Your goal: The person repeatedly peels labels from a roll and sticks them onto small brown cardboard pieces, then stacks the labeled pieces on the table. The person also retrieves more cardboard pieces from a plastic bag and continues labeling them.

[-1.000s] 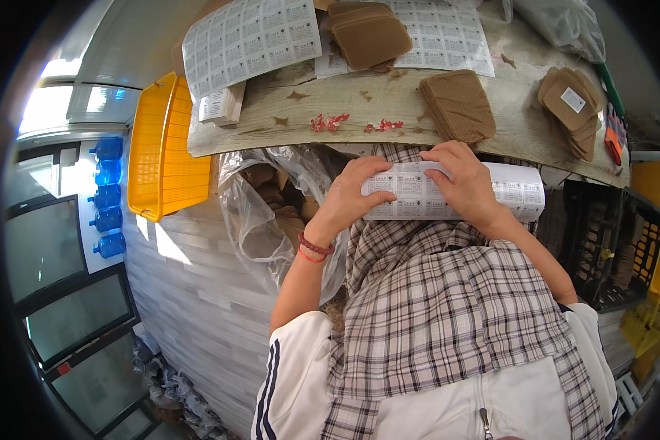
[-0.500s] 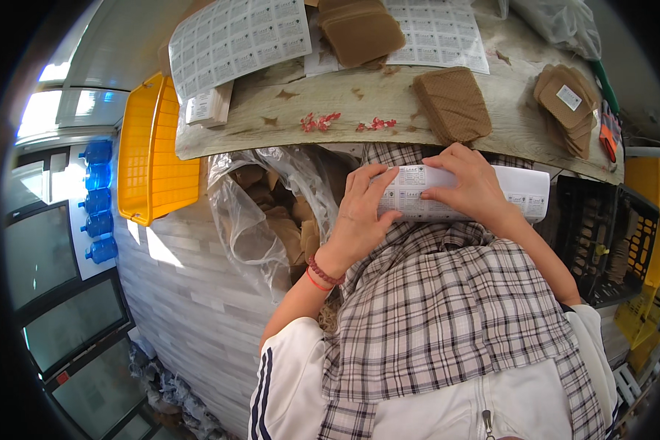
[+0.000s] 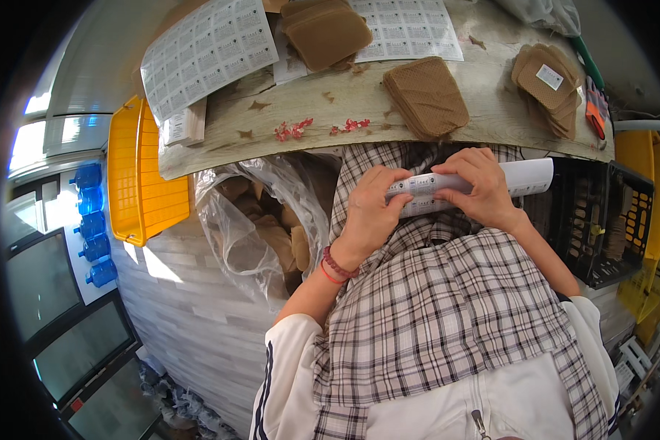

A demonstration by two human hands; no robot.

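Observation:
Over my lap, a white sheet of printed labels is bent into a curve between my two hands. My left hand pinches its left end with thumb and fingers. My right hand grips it farther right, thumb below and fingers over the top, and the plain back of the sheet shows beyond it. On the table just ahead lies a stack of brown textured pads. To its right, a fanned brown stack carries a small white label on top.
Label sheets and another brown stack lie on the table. A clear plastic bag of brown pieces stands at the left below the table edge. A yellow basket is farther left, a black crate at right.
The label sheet has gone from lying fairly flat to being bent more tightly, its right end tilted up. Both hands still hold it. The view has shifted slightly.

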